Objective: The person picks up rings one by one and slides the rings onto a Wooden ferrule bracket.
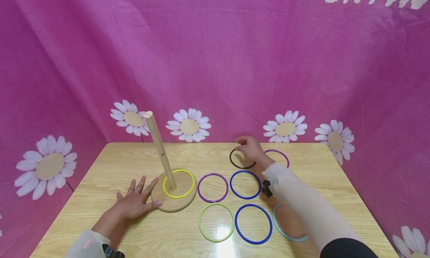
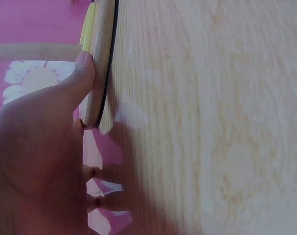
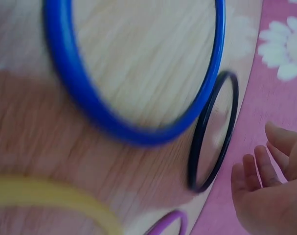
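The wooden peg stand has an upright post point(image 1: 158, 142) on a round base point(image 1: 183, 204). A yellow ring point(image 1: 179, 197) lies on the base, around the post's foot. My left hand point(image 1: 134, 202) rests beside the stand with fingers spread, its thumb point(image 2: 83, 68) on the base's rim. At the table's back edge, my right hand point(image 1: 251, 149) reaches over a black ring point(image 1: 242, 168), fingertips near the ring's far side. The right wrist view shows the fingers loosely bent with nothing between them, a little apart from the black ring point(image 3: 197, 147).
Between the stand and my right arm lie a purple ring point(image 1: 198, 190), a light green ring point(image 1: 199, 222) and two blue rings point(image 1: 245, 198) point(image 1: 254, 243). A light blue ring point(image 1: 290, 238) is partly under my right forearm. Another purple ring point(image 1: 287, 159) sits behind it. Pink cloth point(image 1: 215, 64) hangs around the table.
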A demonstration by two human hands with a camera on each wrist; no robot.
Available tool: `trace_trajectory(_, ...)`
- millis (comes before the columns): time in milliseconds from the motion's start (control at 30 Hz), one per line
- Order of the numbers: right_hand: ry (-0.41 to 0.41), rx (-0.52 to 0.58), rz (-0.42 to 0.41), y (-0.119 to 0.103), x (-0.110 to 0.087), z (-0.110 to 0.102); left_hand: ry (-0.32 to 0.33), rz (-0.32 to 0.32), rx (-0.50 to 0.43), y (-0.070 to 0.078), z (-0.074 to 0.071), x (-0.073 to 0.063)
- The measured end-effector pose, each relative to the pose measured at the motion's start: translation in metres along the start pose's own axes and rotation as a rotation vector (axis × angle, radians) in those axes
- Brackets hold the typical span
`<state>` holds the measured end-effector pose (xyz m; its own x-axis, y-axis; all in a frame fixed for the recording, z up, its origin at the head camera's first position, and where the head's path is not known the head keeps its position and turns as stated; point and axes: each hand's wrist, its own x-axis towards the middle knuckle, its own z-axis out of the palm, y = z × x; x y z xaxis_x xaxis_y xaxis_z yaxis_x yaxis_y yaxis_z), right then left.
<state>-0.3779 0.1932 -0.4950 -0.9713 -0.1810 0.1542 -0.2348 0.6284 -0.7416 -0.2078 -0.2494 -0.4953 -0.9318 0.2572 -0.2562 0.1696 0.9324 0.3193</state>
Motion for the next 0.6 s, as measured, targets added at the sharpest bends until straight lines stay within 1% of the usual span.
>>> trace_trajectory(100, -0.005, -0.010, 0.047, 0.011, 0.001, -0.005, -0.002, -0.002, -0.010, -0.001, 0.002, -0.001)
trace_trajectory(233, -0.015, 0.006, 0.094, 0.019, 0.001, -0.009, -0.005, -0.007, -0.020, -0.004, 0.005, 0.000)
trace_trajectory(333, -0.019, -0.014, 0.083, 0.024, 0.002, -0.009, -0.006, -0.012, -0.030, -0.004, 0.005, 0.001)
trace_trajectory(500, -0.011, -0.088, 0.043, 0.033, 0.006, -0.006, -0.012, -0.016, -0.026, -0.004, 0.002, 0.002)
trace_trajectory(600, -0.007, -0.120, 0.035, 0.036, 0.008, -0.006, -0.007, -0.012, -0.023, -0.004, 0.003, 0.002)
